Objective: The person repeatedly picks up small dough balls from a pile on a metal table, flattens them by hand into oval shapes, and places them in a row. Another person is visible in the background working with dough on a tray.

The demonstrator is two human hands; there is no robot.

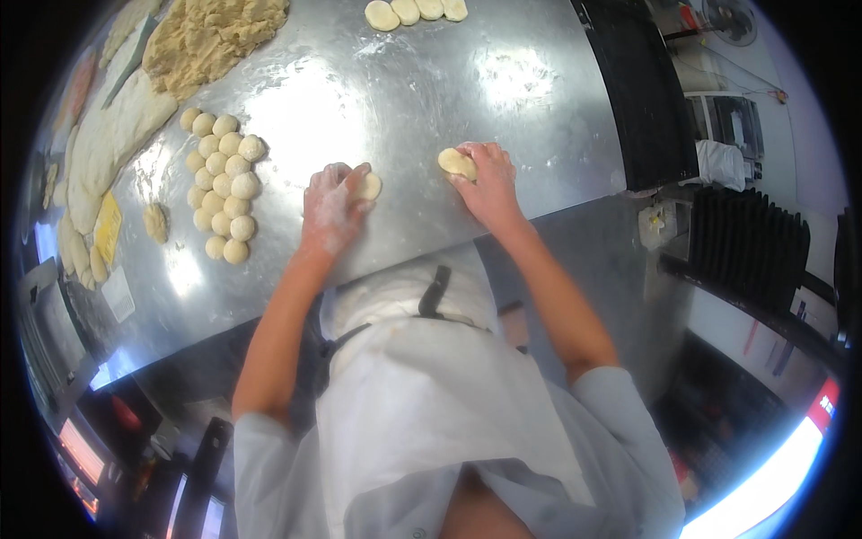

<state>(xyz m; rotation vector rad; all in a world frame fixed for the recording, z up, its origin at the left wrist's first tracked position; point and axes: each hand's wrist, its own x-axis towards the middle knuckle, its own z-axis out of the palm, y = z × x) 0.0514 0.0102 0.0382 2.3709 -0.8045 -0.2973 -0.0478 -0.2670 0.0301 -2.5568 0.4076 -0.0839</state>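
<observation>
My left hand (335,205), dusted with flour, grips a small pale dough piece (368,187) at its right side, against the steel worktop (411,222). Farther right, my right hand (490,180) holds a flattened oval of dough (457,164) between thumb and fingers. Left of my left hand sits a cluster of round dough balls (222,184), pressed close in uneven rows. At the far side of the worktop lies a short row of flattened dough rounds (406,11), touching one another.
A rough mound of yellowish dough (209,44) and a smooth pale dough slab (111,145) lie at the left. One dough scrap (155,223) rests near a yellow card (108,229). Black trays (640,94) border the worktop's right end; more dark trays (747,236) stand racked beyond.
</observation>
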